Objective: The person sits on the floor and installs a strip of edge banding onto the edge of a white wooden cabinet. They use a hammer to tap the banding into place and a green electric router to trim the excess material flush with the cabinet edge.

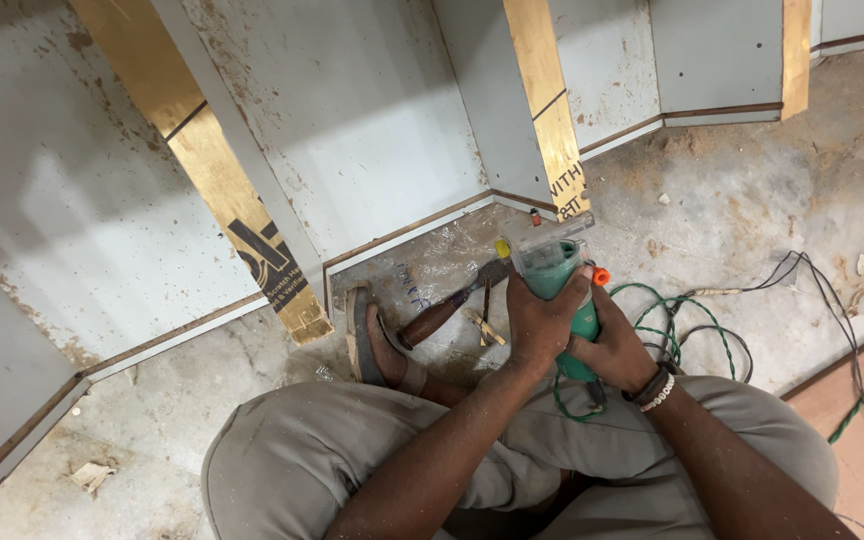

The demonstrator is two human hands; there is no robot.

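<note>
**Green trimmer: two-hand grip on the body**

We have both hands closed round the green trimmer (555,268): left hand (544,322) high on the body, right hand (614,352) lower, wrapped tight. Tool sits on the floor (732,200) by the grey cabinet panel's (352,110) bottom edge, beside our sandalled foot (377,350). We judge it rigid, fairly heavy, plastic shell a bit slick with dust. Hold mid-body, clear of the clear base and trailing green cord (672,310). Chisel (447,310) lies just beside.

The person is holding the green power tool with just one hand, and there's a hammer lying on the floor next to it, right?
Not quite. The head view shows both hands, left hand and right hand, gripping the green power tool. The hammer does lie on the floor beside it.
</note>
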